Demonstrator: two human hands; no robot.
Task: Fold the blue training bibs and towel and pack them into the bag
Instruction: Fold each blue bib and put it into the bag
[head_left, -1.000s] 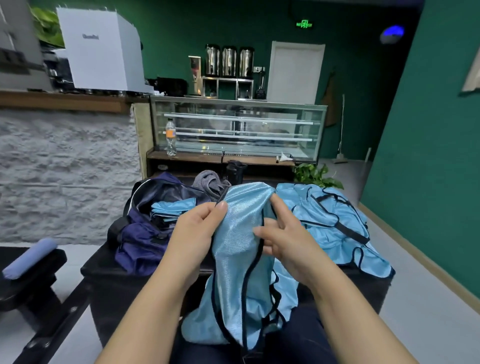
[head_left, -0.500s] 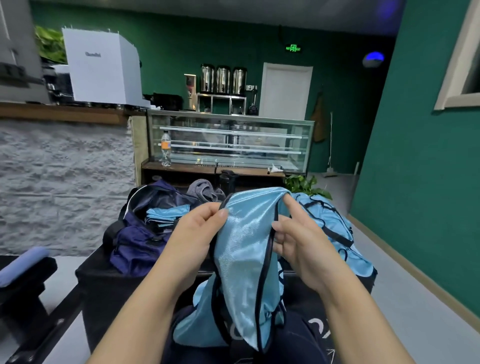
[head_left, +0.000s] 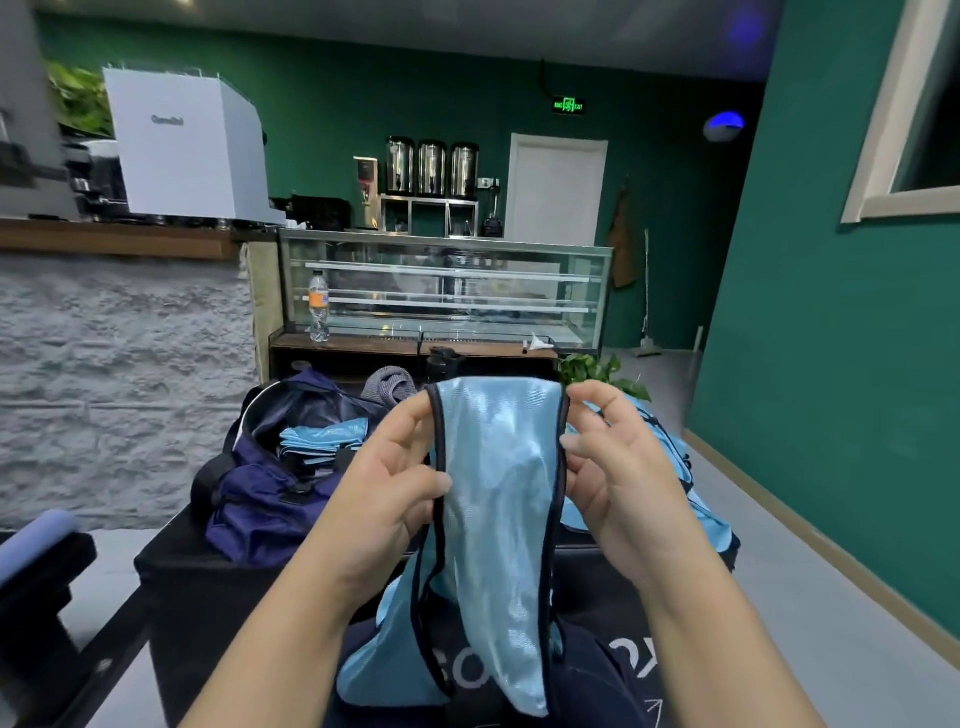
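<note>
A light blue training bib (head_left: 496, 499) with black trim hangs in front of me, held up by its top edge. My left hand (head_left: 387, 483) pinches its left trimmed edge and my right hand (head_left: 615, 478) pinches its right one, with the cloth spread between them. The navy bag (head_left: 260, 488) lies open on the black bench (head_left: 171, 582) to the left, with folded blue bibs (head_left: 322, 439) inside. More unfolded blue bibs (head_left: 670, 457) lie on the bench behind my right hand, mostly hidden. A grey towel (head_left: 389, 382) shows behind the bag.
A glass display case (head_left: 447, 291) and a stone-faced counter (head_left: 119, 374) stand beyond the bench. A green wall (head_left: 831, 364) runs along the right, with grey floor (head_left: 810, 613) beside it. A padded black bench with a blue roll (head_left: 31, 540) sits at lower left.
Both hands have lifted the bib higher and pulled its top edge apart, so the cloth now hangs spread between them. My view has tilted up.
</note>
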